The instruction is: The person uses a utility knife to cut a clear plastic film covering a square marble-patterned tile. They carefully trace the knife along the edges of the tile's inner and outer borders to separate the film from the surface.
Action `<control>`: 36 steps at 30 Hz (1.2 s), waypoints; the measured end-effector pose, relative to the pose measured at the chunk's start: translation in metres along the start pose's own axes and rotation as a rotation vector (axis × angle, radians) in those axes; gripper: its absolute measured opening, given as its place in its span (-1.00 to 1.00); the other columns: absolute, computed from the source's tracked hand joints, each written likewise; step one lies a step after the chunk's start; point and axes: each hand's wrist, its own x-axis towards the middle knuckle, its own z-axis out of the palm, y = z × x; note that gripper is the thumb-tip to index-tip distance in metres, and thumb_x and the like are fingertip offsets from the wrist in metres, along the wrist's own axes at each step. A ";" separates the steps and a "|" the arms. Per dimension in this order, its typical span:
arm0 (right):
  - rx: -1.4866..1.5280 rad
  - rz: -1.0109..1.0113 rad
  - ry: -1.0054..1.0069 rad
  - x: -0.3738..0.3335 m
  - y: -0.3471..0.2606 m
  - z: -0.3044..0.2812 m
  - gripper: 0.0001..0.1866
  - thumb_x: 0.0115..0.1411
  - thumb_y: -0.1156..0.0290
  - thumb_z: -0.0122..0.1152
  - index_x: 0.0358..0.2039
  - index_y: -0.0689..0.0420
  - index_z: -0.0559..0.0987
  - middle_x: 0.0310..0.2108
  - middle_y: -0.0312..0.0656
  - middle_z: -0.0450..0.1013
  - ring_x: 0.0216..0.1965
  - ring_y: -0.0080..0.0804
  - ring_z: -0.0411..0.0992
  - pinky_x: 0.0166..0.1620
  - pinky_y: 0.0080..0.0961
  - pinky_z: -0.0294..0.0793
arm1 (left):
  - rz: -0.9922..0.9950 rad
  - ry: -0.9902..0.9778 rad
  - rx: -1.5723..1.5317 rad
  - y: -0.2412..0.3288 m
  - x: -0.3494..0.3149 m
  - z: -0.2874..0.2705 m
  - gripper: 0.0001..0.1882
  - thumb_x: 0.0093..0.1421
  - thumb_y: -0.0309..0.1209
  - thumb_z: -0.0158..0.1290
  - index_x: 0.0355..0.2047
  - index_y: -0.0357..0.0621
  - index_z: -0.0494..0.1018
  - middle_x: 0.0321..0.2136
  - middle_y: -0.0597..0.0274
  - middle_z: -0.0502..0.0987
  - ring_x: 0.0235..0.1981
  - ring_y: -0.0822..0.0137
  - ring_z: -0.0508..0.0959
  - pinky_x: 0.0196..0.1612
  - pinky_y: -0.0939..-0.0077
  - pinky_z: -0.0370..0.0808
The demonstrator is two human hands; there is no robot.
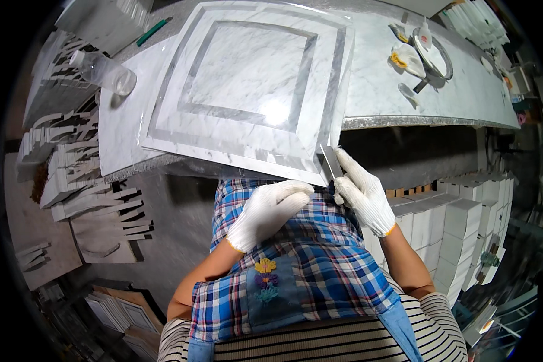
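Thin blade (327,161) at the near right corner of a marble-patterned panel (247,72)

The panel, a large white sheet with grey bands set one inside another, lies on the worktop (371,90), its near edge jutting out toward the person. The right hand (365,193), in a white knitted glove, grasps the blade between its fingers, the tip pointing up beside the panel's corner; whether blade and panel touch is unclear. The left hand (270,210), gloved alike, is just by the near edge, fingers close together; whether they grip anything cannot be told. To the panel's left, a clear plastic bottle (108,75) lies tilted near a green stick (152,32). To its right are a white-and-yellow glove (408,59) and a small white bottle (425,36), close together. A plaid apron (338,271) covers the person's front.
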 end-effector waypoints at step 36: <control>0.527 -0.193 0.485 0.004 -0.013 -0.010 -0.71 0.42 0.56 0.11 0.09 0.38 0.44 -0.29 -0.19 0.60 -0.40 -0.73 0.43 -0.35 -0.78 0.41 | 0.894 0.041 1.067 0.031 0.178 0.049 -0.46 0.11 -0.08 0.14 -0.05 -0.26 0.53 -0.05 -0.06 0.45 0.08 -0.01 0.41 0.23 0.08 0.28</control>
